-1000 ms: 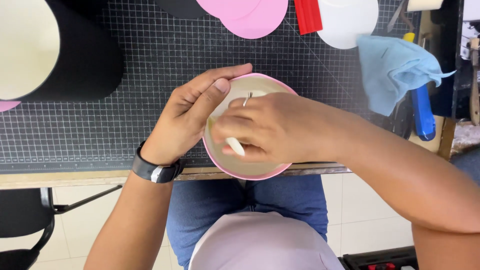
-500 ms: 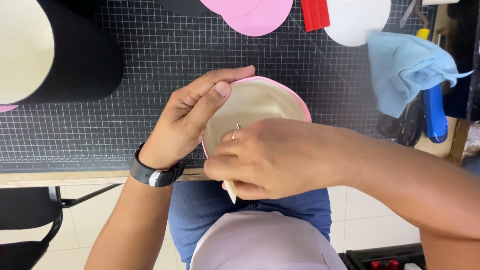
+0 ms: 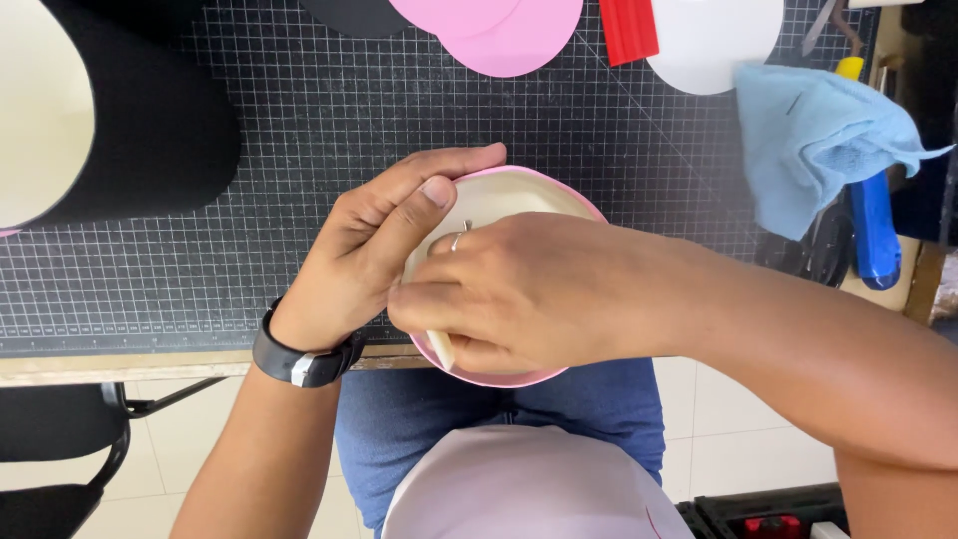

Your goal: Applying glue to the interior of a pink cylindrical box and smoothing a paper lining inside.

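Right at the near edge of the table [image 3: 120,364], the person had both hands on a round pink-rimmed piece [image 3: 519,195] with a cream inside. It sat half on the black gridded cutting mat [image 3: 299,150] and half out over the edge, above the person's blue-jeaned lap. The left hand [image 3: 374,245] lay along its left side — fingers curled over the far rim, thumb pressed down onto the cream face, so the grip was closed on the piece itself. A black watch [image 3: 304,359] sat on that wrist. The right hand [image 3: 519,294] covered most of the piece from the right, with a ring on one finger; its grip was pinched tight around a thin cream stick [image 3: 440,349], whose end poked out below the fingers at the piece's near rim.

Further back on the mat lay pink discs [image 3: 499,30], a white disc [image 3: 714,40] and a red strip [image 3: 629,28] between them. A big black cylinder with a cream face [image 3: 120,110] stood at the far left. Off to the right, a light blue cloth [image 3: 813,135] was draped over a blue-handled tool [image 3: 876,230], well apart from the hands.
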